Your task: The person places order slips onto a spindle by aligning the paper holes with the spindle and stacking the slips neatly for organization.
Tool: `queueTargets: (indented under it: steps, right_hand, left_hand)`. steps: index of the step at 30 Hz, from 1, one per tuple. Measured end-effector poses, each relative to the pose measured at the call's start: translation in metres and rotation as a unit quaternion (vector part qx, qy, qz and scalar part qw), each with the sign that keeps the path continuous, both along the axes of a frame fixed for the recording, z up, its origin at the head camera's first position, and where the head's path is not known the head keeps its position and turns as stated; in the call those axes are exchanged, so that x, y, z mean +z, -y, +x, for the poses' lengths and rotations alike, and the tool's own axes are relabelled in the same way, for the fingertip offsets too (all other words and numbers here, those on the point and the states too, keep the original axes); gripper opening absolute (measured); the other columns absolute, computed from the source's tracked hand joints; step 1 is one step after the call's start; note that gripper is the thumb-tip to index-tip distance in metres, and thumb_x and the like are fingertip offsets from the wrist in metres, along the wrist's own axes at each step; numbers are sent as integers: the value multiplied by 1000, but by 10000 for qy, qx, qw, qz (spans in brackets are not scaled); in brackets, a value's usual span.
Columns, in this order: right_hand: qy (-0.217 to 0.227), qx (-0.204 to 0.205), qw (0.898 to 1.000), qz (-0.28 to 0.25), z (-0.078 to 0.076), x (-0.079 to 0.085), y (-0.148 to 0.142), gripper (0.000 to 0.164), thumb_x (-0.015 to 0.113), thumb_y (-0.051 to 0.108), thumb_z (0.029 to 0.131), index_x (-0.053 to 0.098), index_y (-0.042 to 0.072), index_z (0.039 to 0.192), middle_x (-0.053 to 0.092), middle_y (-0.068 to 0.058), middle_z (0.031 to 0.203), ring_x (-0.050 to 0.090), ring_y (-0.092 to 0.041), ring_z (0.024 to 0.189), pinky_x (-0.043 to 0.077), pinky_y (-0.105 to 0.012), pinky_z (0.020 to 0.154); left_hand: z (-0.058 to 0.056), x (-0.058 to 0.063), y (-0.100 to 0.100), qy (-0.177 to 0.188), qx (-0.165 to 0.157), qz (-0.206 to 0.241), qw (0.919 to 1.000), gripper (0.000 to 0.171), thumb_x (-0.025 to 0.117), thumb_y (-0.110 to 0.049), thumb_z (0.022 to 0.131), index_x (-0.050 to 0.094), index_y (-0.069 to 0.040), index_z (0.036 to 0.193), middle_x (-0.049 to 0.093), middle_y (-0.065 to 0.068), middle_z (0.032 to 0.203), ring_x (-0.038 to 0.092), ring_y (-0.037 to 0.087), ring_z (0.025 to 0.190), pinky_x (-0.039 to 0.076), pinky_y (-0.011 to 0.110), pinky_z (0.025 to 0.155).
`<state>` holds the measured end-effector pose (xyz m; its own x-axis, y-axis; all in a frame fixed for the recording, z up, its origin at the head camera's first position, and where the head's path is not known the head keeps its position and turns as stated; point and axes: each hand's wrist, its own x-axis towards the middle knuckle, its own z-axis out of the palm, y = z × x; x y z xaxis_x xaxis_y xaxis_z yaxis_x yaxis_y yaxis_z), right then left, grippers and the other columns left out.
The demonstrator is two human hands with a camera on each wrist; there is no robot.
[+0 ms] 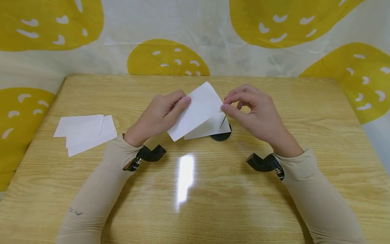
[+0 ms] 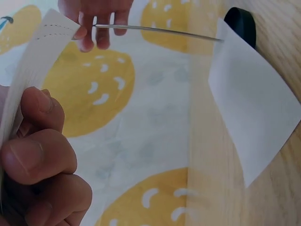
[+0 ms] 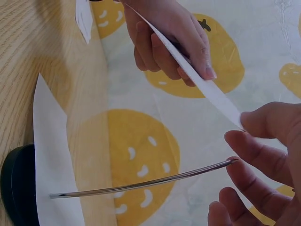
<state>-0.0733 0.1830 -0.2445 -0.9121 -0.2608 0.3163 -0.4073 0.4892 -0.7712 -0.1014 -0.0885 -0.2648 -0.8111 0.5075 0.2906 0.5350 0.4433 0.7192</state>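
Observation:
My left hand (image 1: 161, 113) grips a white paper slip (image 1: 199, 110) along its near left side, thumb on top. Seen edge-on in the left wrist view, the held paper looks layered. The right hand (image 1: 254, 110) pinches the slip's far right corner between thumb and index finger. Below stands a paper spike: a thin, slightly curved metal rod (image 3: 141, 185) on a round black base (image 1: 220, 137). Another white sheet (image 1: 208, 127) is pierced by the rod and lies low, partly covering the base. The rod's tip is close to my right middle finger; whether they touch, I cannot tell.
Several overlapping white paper slips (image 1: 88, 130) lie on the wooden table (image 1: 213, 210) at the left. A white cloth with yellow shapes (image 1: 167, 57) hangs behind the table and at its sides. Each wrist carries a black camera mount (image 1: 152, 154).

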Motion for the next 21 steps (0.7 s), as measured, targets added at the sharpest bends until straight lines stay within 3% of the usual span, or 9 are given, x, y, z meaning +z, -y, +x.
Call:
queueTargets:
  steps: [9, 16, 21]
  right_hand:
    - [-129, -22, 9998, -128, 3, 3, 0, 3, 77, -1, 88, 78, 2, 87, 65, 13, 99, 60, -4, 90, 47, -19, 73]
    - [167, -281, 9985, -448, 7, 8, -3, 7, 74, 2, 91, 74, -1, 85, 62, 13, 98, 58, -9, 94, 45, -18, 74]
    - [387, -417, 9979, -318, 7, 12, -7, 7, 74, 4, 92, 74, 0, 86, 61, 11, 97, 57, -9, 96, 45, -16, 75]
  left_hand:
    - [2, -3, -2, 135, 74, 160, 9998, 23, 58, -20, 106, 65, -8, 87, 52, 1, 61, 55, 11, 53, 42, 24, 50]
    - [0, -2, 0, 833, 191, 270, 9960, 21, 68, -25, 101, 70, -11, 86, 67, 1, 67, 60, 12, 57, 46, 24, 53]
    - [-3, -3, 5, 1558, 226, 441, 9865, 22, 71, -29, 99, 70, -11, 86, 61, 1, 61, 48, 10, 49, 37, 24, 47]
